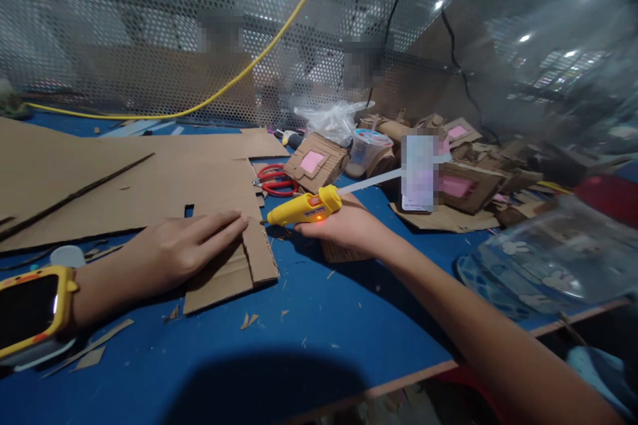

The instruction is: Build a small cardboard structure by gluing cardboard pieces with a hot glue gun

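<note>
the right hand (343, 226) grips a glue gun (303, 208), nozzle (264, 222) just beside the edge of the cardboard (219, 176) on the worktop (319, 332); the left hand (192, 246) lies flat on that cardboard, fingers extended. a slip could burn the left hand, being so near. the glue stick (371, 182), jutting back, might knock the phone (419, 176). scissors (273, 180) and a box (318, 161) crowd beyond.

The left hand (187, 249) is lying palm down, its fingers (219, 240) extending rightward, the left forearm (107, 282) reaching in from the left. The right hand (353, 229) is holding a closed grip, thumb (309, 230) pointing left, while the right forearm (448, 299) is slanting from the lower right.
</note>
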Motion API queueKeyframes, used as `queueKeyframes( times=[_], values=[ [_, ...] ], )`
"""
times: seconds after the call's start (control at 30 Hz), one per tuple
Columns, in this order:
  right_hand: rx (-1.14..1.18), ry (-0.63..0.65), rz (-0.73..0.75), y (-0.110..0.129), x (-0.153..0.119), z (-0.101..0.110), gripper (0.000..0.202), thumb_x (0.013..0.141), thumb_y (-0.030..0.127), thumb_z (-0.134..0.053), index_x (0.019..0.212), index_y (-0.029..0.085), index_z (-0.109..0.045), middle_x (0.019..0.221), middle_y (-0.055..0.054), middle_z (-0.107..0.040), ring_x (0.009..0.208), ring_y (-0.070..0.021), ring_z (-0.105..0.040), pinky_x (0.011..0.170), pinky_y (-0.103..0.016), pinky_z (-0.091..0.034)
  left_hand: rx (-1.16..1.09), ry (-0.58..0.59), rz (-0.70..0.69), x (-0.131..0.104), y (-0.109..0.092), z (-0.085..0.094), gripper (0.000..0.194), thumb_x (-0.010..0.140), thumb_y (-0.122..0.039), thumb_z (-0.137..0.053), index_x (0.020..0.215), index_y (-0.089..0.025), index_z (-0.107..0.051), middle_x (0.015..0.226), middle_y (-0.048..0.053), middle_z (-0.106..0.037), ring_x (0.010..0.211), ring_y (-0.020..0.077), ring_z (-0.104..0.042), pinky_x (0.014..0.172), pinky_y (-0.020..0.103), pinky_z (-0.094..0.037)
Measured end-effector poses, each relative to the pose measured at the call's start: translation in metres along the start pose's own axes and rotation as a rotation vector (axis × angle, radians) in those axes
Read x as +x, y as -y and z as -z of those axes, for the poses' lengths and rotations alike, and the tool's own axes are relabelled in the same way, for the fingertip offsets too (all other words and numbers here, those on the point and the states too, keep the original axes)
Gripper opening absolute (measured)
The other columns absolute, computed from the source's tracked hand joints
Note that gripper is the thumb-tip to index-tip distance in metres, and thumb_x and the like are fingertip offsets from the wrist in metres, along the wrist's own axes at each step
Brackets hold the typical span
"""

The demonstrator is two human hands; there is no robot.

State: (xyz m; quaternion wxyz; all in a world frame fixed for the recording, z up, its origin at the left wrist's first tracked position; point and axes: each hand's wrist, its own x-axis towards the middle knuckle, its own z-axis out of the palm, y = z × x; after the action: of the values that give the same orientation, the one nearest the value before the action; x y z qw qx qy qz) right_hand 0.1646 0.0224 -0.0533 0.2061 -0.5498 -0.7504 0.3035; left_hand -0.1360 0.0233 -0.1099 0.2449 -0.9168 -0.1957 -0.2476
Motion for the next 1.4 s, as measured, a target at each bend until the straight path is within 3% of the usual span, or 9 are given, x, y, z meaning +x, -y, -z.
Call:
queueKeyframes(
  times=[0.2,0.4,0.57,0.87,1.0,1.4],
  values=[
    [0.035,-0.010,-0.003,0.005,-0.003,0.002,0.022,0.077,0.022,-0.074,0.098,0.025,-0.080,0.104,-0.002,-0.082,0.095,-0.0221,-0.074,0.087,-0.030,-0.059,0.025,-0.006,-0.024,0.006,-0.002,0.004,0.059,0.106,-0.016,-0.033,0.164,-0.019,-0.025,0.124,0.018,-0.075,0.088,0.0242,-0.078,0.048,0.028,-0.052],
    [-0.044,-0.037,-0.045,0.007,-0.002,0.002,0.015,0.073,0.020,-0.073,0.087,0.024,-0.076,0.090,0.002,-0.080,0.085,-0.0204,-0.073,0.077,-0.028,-0.057,0.096,-0.001,-0.083,0.020,-0.006,0.016,0.043,0.104,-0.009,-0.032,0.143,-0.009,-0.050,0.112,0.019,-0.078,0.076,0.0228,-0.077,0.045,0.027,-0.053],
    [-0.076,-0.038,-0.037,0.005,-0.002,0.002,0.010,0.073,0.021,-0.073,0.083,0.023,-0.075,0.086,0.000,-0.079,0.081,-0.0202,-0.073,0.073,-0.027,-0.057,0.131,0.010,-0.088,0.025,-0.008,0.021,0.037,0.103,-0.006,-0.031,0.130,-0.009,-0.056,0.109,0.019,-0.079,0.071,0.0211,-0.077,0.044,0.026,-0.053],
    [-0.169,0.012,-0.054,0.008,-0.001,0.005,0.015,0.078,0.018,-0.073,0.091,0.024,-0.077,0.096,-0.002,-0.081,0.093,-0.0225,-0.075,0.082,-0.029,-0.058,0.109,0.019,-0.086,0.022,-0.007,0.020,0.040,0.103,-0.006,-0.032,0.135,-0.009,-0.055,0.111,0.020,-0.079,0.075,0.0222,-0.077,0.046,0.026,-0.054],
    [-0.166,0.014,-0.071,0.009,-0.003,0.006,0.014,0.079,0.016,-0.071,0.089,0.023,-0.076,0.095,-0.001,-0.081,0.092,-0.0215,-0.076,0.081,-0.028,-0.058,0.116,0.027,-0.087,0.019,-0.005,0.020,0.049,0.101,-0.003,-0.031,0.147,-0.009,-0.047,0.113,0.020,-0.079,0.076,0.0236,-0.078,0.047,0.027,-0.055],
    [-0.170,-0.028,-0.086,0.009,-0.002,0.003,0.012,0.075,0.018,-0.072,0.085,0.024,-0.075,0.091,-0.001,-0.081,0.088,-0.0216,-0.075,0.074,-0.027,-0.056,0.160,0.030,-0.083,0.021,-0.007,0.022,0.051,0.099,-0.003,-0.032,0.149,-0.010,-0.042,0.113,0.018,-0.079,0.070,0.0219,-0.076,0.045,0.027,-0.054]
  ],
)
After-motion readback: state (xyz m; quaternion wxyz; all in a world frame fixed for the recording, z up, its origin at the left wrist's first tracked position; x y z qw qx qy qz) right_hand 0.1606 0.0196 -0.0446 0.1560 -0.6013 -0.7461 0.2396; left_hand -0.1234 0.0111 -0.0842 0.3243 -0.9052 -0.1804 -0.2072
